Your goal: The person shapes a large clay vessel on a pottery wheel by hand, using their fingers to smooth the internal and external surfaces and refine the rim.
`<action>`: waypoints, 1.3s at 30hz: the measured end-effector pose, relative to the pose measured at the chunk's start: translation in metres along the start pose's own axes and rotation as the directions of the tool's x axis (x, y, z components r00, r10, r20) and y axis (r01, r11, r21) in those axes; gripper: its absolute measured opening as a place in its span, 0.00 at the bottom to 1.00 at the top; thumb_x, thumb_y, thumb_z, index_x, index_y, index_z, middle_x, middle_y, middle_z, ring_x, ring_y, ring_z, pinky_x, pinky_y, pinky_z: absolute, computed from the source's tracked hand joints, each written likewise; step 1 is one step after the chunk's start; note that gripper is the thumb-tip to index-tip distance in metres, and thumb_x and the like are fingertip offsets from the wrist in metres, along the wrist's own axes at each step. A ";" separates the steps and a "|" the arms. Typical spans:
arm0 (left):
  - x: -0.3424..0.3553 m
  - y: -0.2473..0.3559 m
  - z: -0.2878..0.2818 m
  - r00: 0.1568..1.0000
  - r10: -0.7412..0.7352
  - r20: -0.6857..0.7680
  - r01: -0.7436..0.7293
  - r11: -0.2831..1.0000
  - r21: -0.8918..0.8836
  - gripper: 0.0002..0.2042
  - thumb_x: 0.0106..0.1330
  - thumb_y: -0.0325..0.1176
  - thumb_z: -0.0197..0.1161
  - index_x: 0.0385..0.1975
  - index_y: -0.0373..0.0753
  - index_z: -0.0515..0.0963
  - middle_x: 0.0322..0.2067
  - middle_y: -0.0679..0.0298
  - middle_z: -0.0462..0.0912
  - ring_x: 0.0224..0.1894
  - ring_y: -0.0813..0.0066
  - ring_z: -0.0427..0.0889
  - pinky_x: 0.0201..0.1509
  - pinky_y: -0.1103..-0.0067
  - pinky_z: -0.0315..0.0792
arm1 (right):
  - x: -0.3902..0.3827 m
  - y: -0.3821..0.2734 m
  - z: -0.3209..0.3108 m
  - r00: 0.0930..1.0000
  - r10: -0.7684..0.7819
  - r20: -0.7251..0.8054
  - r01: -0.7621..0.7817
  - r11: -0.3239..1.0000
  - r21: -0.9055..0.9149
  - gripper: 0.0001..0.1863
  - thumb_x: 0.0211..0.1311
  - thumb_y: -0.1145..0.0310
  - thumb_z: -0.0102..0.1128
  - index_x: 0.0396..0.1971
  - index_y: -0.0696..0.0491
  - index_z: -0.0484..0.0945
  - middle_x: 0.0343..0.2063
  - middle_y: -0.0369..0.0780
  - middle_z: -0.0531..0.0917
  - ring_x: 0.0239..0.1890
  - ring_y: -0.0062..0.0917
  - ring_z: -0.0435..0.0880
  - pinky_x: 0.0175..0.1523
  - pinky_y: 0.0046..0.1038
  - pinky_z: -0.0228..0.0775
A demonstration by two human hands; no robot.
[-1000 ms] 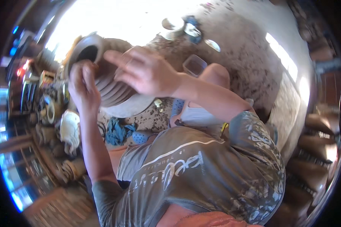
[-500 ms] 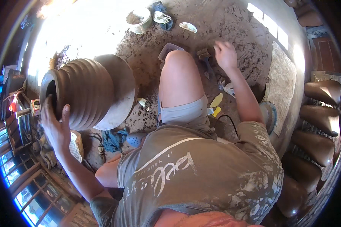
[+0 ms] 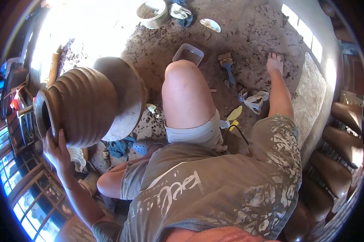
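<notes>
At left, a ribbed brown clay pot (image 3: 83,107) with a wide mouth sits on a round wheel disc (image 3: 131,86). My left hand (image 3: 57,153) is at the pot's near rim, with the thumb outside and the fingers at the mouth, closed over its edge. My right arm stretches out to the far right. There my right hand (image 3: 275,63) lies over the lumpy brown clay (image 3: 266,34) spread on the floor, fingers extended and a little apart. Whether its fingertips press into the clay I cannot tell. Nothing shows in that hand.
Beyond my knee lies a clear plastic tub (image 3: 189,54), with a blue-handled brush (image 3: 227,66) to its right. A white bucket (image 3: 152,14) and a pale oval piece (image 3: 210,25) lie farther off. Crumpled plastic (image 3: 256,101) is near my right arm. Several brown clay forms (image 3: 343,145) line the right side.
My right hand has moved right and away, down to the floor clay. My left hand has drawn back from inside the pot's mouth to its near rim. The pot has turned.
</notes>
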State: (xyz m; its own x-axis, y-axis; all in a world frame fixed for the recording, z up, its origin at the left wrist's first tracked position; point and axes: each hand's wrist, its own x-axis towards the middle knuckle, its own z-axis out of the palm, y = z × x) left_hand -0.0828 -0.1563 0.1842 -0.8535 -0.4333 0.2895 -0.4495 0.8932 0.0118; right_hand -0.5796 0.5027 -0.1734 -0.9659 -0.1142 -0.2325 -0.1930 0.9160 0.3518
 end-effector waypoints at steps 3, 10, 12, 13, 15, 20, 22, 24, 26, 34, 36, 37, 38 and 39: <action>-0.001 -0.001 -0.003 1.000 -0.008 0.006 0.008 1.000 -0.007 0.16 0.72 0.34 0.67 0.51 0.26 0.81 0.35 0.46 0.85 0.36 0.49 0.85 0.41 0.62 0.76 | 0.017 0.000 -0.006 0.987 -0.091 0.134 0.101 0.992 -0.069 0.21 0.71 0.72 0.49 0.61 0.56 0.78 0.65 0.40 0.73 0.69 0.40 0.69 0.68 0.42 0.72; -0.004 -0.013 0.005 0.998 -0.070 0.008 0.069 0.997 0.031 0.20 0.72 0.37 0.68 0.52 0.24 0.81 0.38 0.43 0.86 0.38 0.45 0.84 0.45 0.59 0.76 | 0.053 0.019 0.044 0.985 -0.126 0.117 0.144 0.976 -0.164 0.17 0.72 0.69 0.47 0.53 0.57 0.81 0.62 0.45 0.75 0.67 0.46 0.72 0.66 0.46 0.75; -0.014 -0.013 0.003 0.998 -0.047 -0.028 0.050 0.995 0.084 0.23 0.71 0.40 0.70 0.52 0.22 0.80 0.39 0.40 0.86 0.39 0.42 0.83 0.46 0.58 0.75 | 0.046 0.002 0.011 0.987 -0.127 0.101 0.137 0.985 -0.106 0.17 0.72 0.69 0.48 0.54 0.55 0.80 0.63 0.46 0.75 0.69 0.47 0.71 0.67 0.48 0.74; -0.019 -0.011 -0.001 0.998 -0.068 -0.015 0.069 0.993 0.099 0.23 0.71 0.40 0.70 0.52 0.22 0.80 0.39 0.40 0.86 0.39 0.41 0.83 0.46 0.58 0.75 | 0.036 -0.006 -0.005 0.987 -0.127 0.095 0.135 0.988 -0.077 0.17 0.71 0.70 0.49 0.55 0.54 0.80 0.63 0.47 0.75 0.69 0.47 0.70 0.67 0.48 0.74; 0.000 -0.008 0.009 0.999 -0.046 -0.005 0.046 0.997 0.069 0.23 0.71 0.40 0.69 0.52 0.22 0.80 0.40 0.39 0.86 0.40 0.41 0.83 0.46 0.58 0.74 | 0.015 0.016 0.000 0.999 -0.050 0.005 0.050 0.998 0.027 0.17 0.71 0.70 0.50 0.56 0.53 0.79 0.63 0.48 0.74 0.71 0.49 0.69 0.68 0.50 0.73; -0.011 -0.007 0.007 0.998 -0.041 -0.047 0.045 0.995 0.092 0.22 0.71 0.40 0.69 0.51 0.24 0.81 0.39 0.41 0.87 0.38 0.42 0.85 0.45 0.57 0.75 | 0.025 -0.003 0.005 0.994 0.064 0.086 -0.077 0.985 0.155 0.19 0.72 0.70 0.50 0.59 0.54 0.77 0.65 0.50 0.74 0.69 0.52 0.71 0.68 0.49 0.72; -0.010 -0.007 0.007 0.999 -0.030 -0.042 0.034 0.995 0.095 0.21 0.72 0.40 0.69 0.51 0.25 0.81 0.38 0.42 0.87 0.38 0.43 0.86 0.45 0.58 0.76 | 0.017 0.004 0.022 0.993 0.120 0.014 -0.120 0.965 0.231 0.19 0.72 0.70 0.50 0.60 0.54 0.77 0.65 0.51 0.75 0.66 0.55 0.74 0.66 0.50 0.74; -0.002 0.004 0.007 0.999 -0.024 -0.030 0.026 0.997 0.072 0.20 0.72 0.39 0.69 0.51 0.26 0.81 0.38 0.43 0.87 0.38 0.44 0.87 0.45 0.60 0.77 | 0.013 0.005 0.030 0.970 0.241 -0.003 -0.222 0.898 0.380 0.19 0.72 0.70 0.53 0.60 0.54 0.77 0.63 0.51 0.77 0.62 0.53 0.78 0.61 0.48 0.78; -0.002 0.005 0.004 0.999 0.004 -0.040 -0.001 0.998 0.070 0.19 0.72 0.39 0.69 0.51 0.26 0.82 0.38 0.43 0.87 0.38 0.45 0.87 0.44 0.60 0.78 | 0.003 0.002 0.038 0.918 0.387 0.083 -0.363 0.738 0.569 0.18 0.72 0.71 0.56 0.59 0.56 0.78 0.61 0.49 0.80 0.57 0.49 0.83 0.55 0.44 0.83; 0.002 0.019 0.001 1.000 -0.029 -0.011 0.030 0.992 0.121 0.20 0.71 0.39 0.69 0.51 0.27 0.82 0.38 0.43 0.87 0.40 0.44 0.87 0.46 0.60 0.78 | -0.043 0.005 0.003 0.942 0.204 0.267 -0.039 -0.723 0.690 0.13 0.72 0.75 0.66 0.53 0.57 0.81 0.45 0.38 0.86 0.45 0.27 0.86 0.49 0.25 0.83; 0.008 0.026 0.001 0.999 0.005 -0.032 -0.002 0.996 0.087 0.21 0.70 0.40 0.69 0.53 0.28 0.81 0.41 0.43 0.87 0.43 0.43 0.87 0.49 0.59 0.78 | -0.065 -0.008 -0.041 0.982 0.144 0.121 0.024 -0.732 0.681 0.11 0.73 0.76 0.65 0.52 0.57 0.82 0.44 0.38 0.87 0.43 0.26 0.86 0.50 0.25 0.82; 0.010 0.031 0.000 0.999 0.018 -0.045 -0.015 0.997 0.070 0.22 0.70 0.40 0.70 0.54 0.29 0.81 0.42 0.42 0.87 0.44 0.42 0.87 0.50 0.59 0.78 | -0.078 -0.018 -0.067 0.988 0.151 0.045 0.076 -0.708 0.702 0.09 0.73 0.76 0.65 0.50 0.57 0.82 0.43 0.38 0.87 0.42 0.25 0.86 0.50 0.26 0.82; 0.012 0.037 -0.006 0.990 0.123 -0.076 -0.113 0.987 0.117 0.26 0.69 0.41 0.70 0.61 0.30 0.78 0.52 0.43 0.85 0.52 0.43 0.85 0.59 0.59 0.76 | -0.089 -0.035 -0.090 0.990 0.140 -0.021 0.112 -0.690 0.715 0.08 0.73 0.76 0.64 0.49 0.57 0.82 0.43 0.38 0.87 0.41 0.24 0.85 0.50 0.26 0.81; 0.013 0.051 -0.009 0.952 0.262 -0.159 -0.246 0.963 0.111 0.30 0.69 0.42 0.70 0.66 0.32 0.73 0.61 0.46 0.80 0.62 0.47 0.80 0.66 0.60 0.72 | -0.103 -0.048 -0.117 0.991 0.112 -0.079 0.135 -0.690 0.711 0.08 0.73 0.76 0.64 0.49 0.57 0.83 0.42 0.38 0.87 0.40 0.24 0.85 0.49 0.26 0.81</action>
State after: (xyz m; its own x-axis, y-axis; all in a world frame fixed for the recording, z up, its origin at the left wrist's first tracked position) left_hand -0.1143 -0.1156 0.1971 -0.8881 -0.1598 0.4310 -0.2523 0.9532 -0.1665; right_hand -0.4912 0.4250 -0.0603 -0.9920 -0.0408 -0.1195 0.1261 -0.3736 -0.9190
